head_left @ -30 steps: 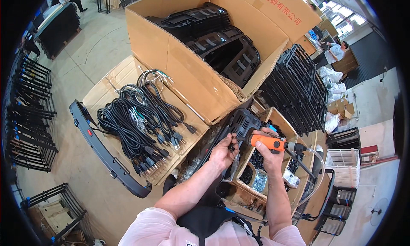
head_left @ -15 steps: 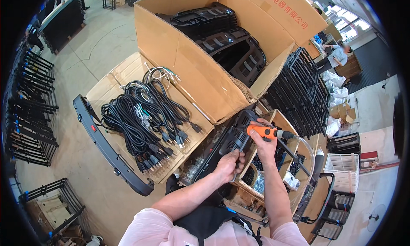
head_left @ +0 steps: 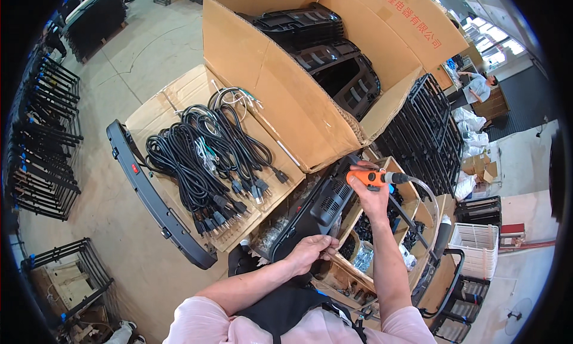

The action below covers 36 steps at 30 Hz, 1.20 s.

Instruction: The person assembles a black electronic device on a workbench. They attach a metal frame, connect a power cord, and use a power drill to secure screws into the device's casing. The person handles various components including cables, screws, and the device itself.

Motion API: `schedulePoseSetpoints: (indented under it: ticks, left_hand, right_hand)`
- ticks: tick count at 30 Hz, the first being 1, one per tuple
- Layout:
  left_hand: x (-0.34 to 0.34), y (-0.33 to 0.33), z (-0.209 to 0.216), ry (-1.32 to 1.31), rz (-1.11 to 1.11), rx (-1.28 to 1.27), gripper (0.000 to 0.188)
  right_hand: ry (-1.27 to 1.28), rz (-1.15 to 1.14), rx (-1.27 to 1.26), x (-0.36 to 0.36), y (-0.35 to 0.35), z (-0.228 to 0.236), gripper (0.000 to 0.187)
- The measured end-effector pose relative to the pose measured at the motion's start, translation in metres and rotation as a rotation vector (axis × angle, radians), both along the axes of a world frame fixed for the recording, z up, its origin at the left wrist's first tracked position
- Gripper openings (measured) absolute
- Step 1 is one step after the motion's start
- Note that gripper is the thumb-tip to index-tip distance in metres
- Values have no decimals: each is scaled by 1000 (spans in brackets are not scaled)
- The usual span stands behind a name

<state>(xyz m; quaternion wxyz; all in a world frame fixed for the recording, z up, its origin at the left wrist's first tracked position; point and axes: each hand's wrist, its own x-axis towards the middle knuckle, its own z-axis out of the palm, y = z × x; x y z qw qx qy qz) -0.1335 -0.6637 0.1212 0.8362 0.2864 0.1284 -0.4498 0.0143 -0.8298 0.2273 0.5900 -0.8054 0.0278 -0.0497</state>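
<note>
Head view: the right hand (head_left: 371, 196) is closed around an orange power screwdriver (head_left: 367, 177), raised over the far end of a black vented panel (head_left: 316, 210); a clear hose (head_left: 424, 192) trails from the tool's rear. The left hand (head_left: 310, 251) pinches the panel's near edge with curled fingers. Just right of the panel, compartmented cardboard trays (head_left: 382, 236) hold small parts. To the left, coiled black power cords (head_left: 203, 159) lie on flat cardboard, beside a long black bar (head_left: 152, 201) on the floor. Beyond, a large open carton (head_left: 286, 87) of stacked black panels blocks the far side.
</note>
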Motion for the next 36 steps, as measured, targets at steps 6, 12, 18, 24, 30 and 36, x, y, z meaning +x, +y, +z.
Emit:
schedulePoseSetpoints:
  ticks: [6,12,18,24,30,36]
  left_hand:
    - [-5,8,-1,23,37,-56,33]
    - [-8,13,11,52,100,1,32]
    - [-21,17,-5,-53,115,70,30]
    - [-25,13,11,241,286,8,30]
    - [-33,12,6,353,373,-44,31]
    - [-38,10,8,313,379,-31,30]
  right_hand:
    - [23,10,-10,8,-1,-10,32]
    - [60,0,47,5,-1,2,47]
    - [-62,-50,187,-69,2,38,51]
    - [17,-30,285,-148,0,50,53]
    - [99,-2,314,-193,-2,42,55]
    - [86,13,299,-204,0,35,56]
